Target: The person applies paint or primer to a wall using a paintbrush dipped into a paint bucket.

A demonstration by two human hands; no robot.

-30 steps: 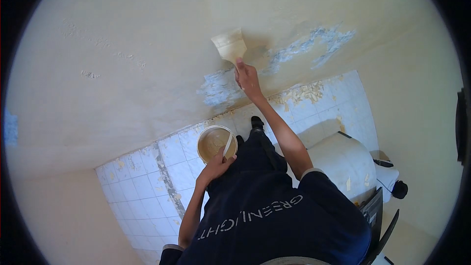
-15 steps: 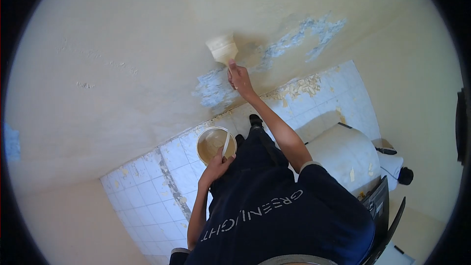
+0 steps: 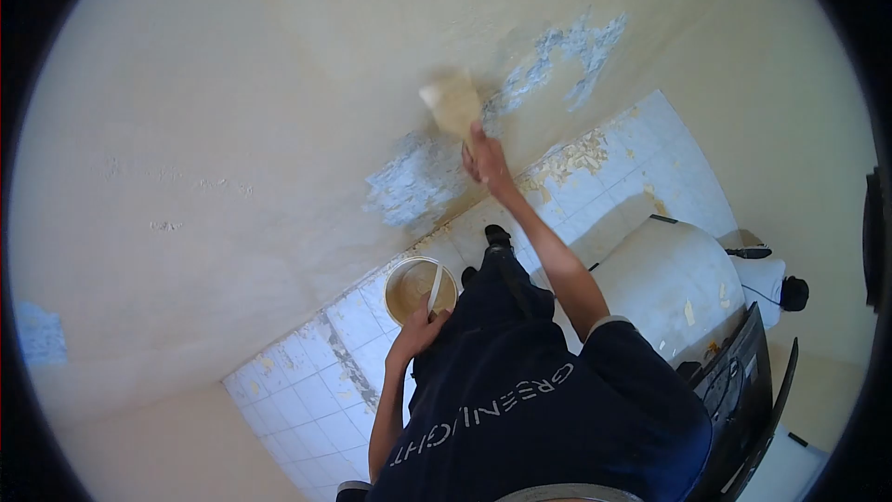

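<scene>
A wide paintbrush [image 3: 453,104], blurred by motion, is at the beige wall [image 3: 251,56]. My right hand [image 3: 487,161] is wrapped round its handle. Bluish-white bare patches show on the wall, one patch [image 3: 413,181] below and left of the brush, another patch [image 3: 557,51] up to its right. Lower down, my left hand [image 3: 420,327] grips a round bucket [image 3: 395,286] at its near rim and by its white handle. Some beige liquid lies inside the bucket.
Peeled paint flakes [image 3: 581,156] litter the white tiled floor [image 3: 307,400] along the wall's foot. To the right stands a large white rounded object [image 3: 664,279], with a black chair-like thing [image 3: 734,400] near it. My shoes [image 3: 498,236] are close to the wall.
The paintbrush and my right hand have moved right and slightly down in the view. The camera view has shifted and turned a little. My left hand still holds the bucket.
</scene>
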